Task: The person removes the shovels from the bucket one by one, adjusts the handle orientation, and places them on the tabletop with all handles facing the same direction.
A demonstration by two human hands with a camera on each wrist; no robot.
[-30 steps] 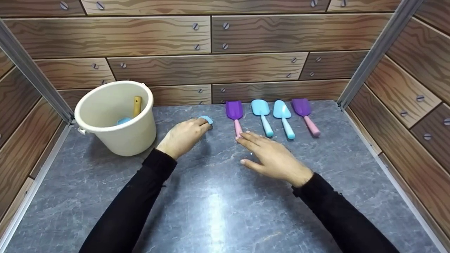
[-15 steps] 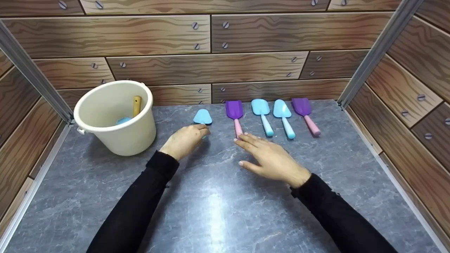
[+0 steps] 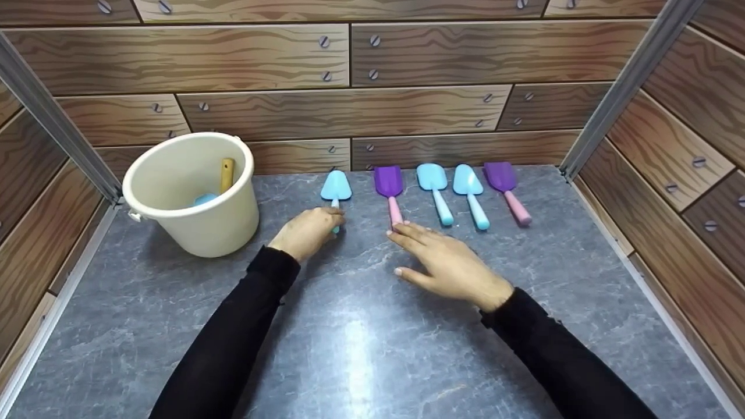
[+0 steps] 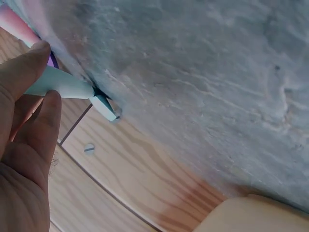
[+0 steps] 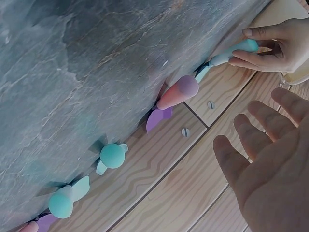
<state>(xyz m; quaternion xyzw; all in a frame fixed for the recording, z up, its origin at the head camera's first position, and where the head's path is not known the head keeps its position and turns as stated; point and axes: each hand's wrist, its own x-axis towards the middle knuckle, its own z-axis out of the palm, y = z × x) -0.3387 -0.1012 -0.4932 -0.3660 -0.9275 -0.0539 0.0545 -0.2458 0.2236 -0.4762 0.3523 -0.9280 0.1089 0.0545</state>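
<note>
My left hand [image 3: 311, 233] holds the turquoise handle of a small light-blue toy trowel [image 3: 336, 186], thumb and fingers pinching it in the left wrist view. The trowel's blade points to the back wall. Beside it lies a purple shovel [image 3: 388, 181] with a pink handle. My right hand [image 3: 448, 265] hovers near that handle's end with straight fingers and holds nothing; a gap shows between them in the right wrist view. Right of there lie two light-blue trowels, one [image 3: 431, 177] and another [image 3: 467, 180], then a second purple shovel [image 3: 500, 176].
A cream bucket [image 3: 201, 233] stands at the left, with a yellow handle [image 3: 227, 176] and a light-blue piece [image 3: 204, 199] inside. Wood-patterned panels [image 3: 262, 58] wall in the grey marbled tabletop [image 3: 372, 349] at the back and both sides.
The light-blue trowel in my left hand now lies blade toward the wall, with more of it in sight. My left hand has come slightly back toward me. My right hand barely shifts.
</note>
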